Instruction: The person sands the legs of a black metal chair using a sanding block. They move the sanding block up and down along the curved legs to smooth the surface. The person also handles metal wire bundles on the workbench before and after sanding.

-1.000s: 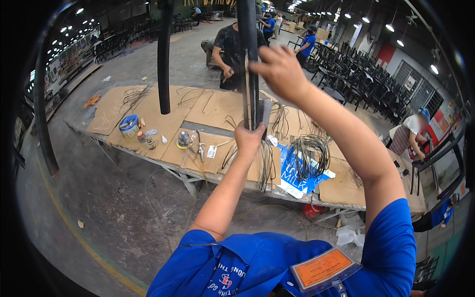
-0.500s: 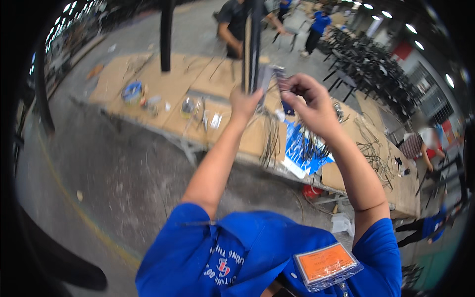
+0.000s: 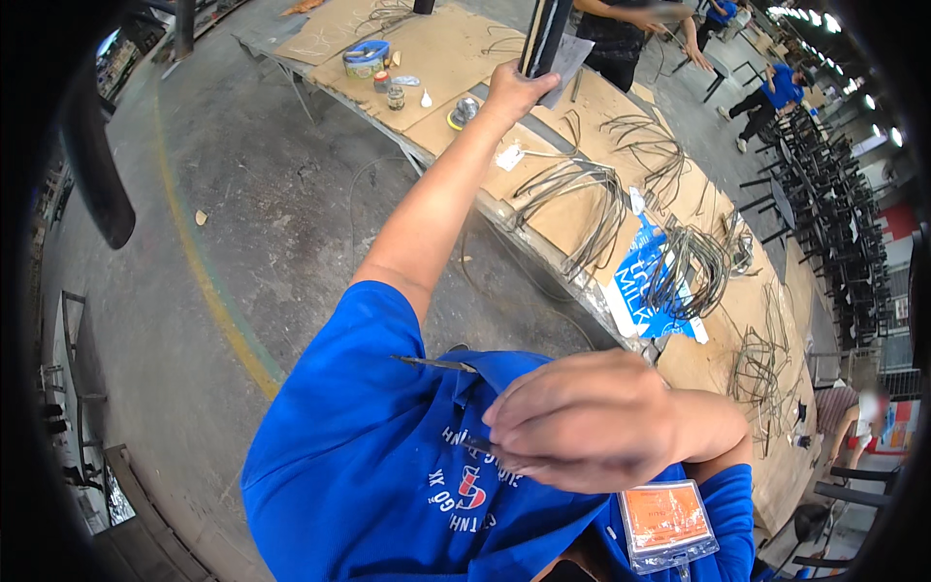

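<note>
At the far side, my left hand (image 3: 516, 95) is closed around the lower end of a dark upright bar (image 3: 549, 39). A thin grey sheet (image 3: 570, 66) sticks out beside the bar at the same hand. My right hand (image 3: 587, 417) is in front of my chest, its fingers curled together and slightly blurred. A small dark tip shows at its fingertips, but what it belongs to is hidden. Just left of that hand, a thin pointed metal tool (image 3: 432, 364) lies against my blue shirt (image 3: 339, 436).
A cardboard-covered table (image 3: 446, 82) carries bundles of wire (image 3: 592, 209), a blue-and-white printed bag (image 3: 630, 291), a blue tub (image 3: 367, 58) and small jars. Across it stands a co-worker in dark clothes (image 3: 611, 48). Stacked black chairs (image 3: 824, 233) fill the right background.
My right hand has left the bar and come down to my chest. My left hand still grips the bar. The view has swung, so the table appears further up and to the right.
</note>
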Motion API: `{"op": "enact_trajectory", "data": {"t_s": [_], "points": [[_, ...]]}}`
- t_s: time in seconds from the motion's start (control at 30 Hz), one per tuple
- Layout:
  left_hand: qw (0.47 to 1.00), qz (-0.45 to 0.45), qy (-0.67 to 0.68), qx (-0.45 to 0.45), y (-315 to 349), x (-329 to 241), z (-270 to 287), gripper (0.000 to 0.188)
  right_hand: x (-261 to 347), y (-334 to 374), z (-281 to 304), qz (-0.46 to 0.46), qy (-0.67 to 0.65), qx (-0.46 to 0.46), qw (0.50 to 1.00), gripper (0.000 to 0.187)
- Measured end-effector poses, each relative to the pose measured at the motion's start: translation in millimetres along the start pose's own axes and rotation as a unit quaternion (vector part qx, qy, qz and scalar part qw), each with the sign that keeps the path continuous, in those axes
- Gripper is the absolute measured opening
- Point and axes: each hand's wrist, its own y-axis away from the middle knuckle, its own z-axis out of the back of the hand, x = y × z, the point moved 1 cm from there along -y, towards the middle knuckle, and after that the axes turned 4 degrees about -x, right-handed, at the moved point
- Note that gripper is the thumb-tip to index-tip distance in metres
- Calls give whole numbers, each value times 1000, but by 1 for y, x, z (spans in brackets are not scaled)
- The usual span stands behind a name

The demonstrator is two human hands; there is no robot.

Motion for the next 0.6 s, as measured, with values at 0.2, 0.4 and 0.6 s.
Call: {"op": "enact_trajectory", "data": {"t_s": [0.2, 0.4, 0.6], "points": [[997, 5, -72, -10, -2, -6, 8, 27, 17, 21, -9, 10, 308, 88, 947, 15], [991, 12, -133, -1, 9, -21, 1, 25, 31, 44, 5, -14, 356, 122, 926, 11], [990, 43, -131, 5, 24, -36, -11, 26, 26, 56, 15, -36, 372, 195, 907, 16]]}}
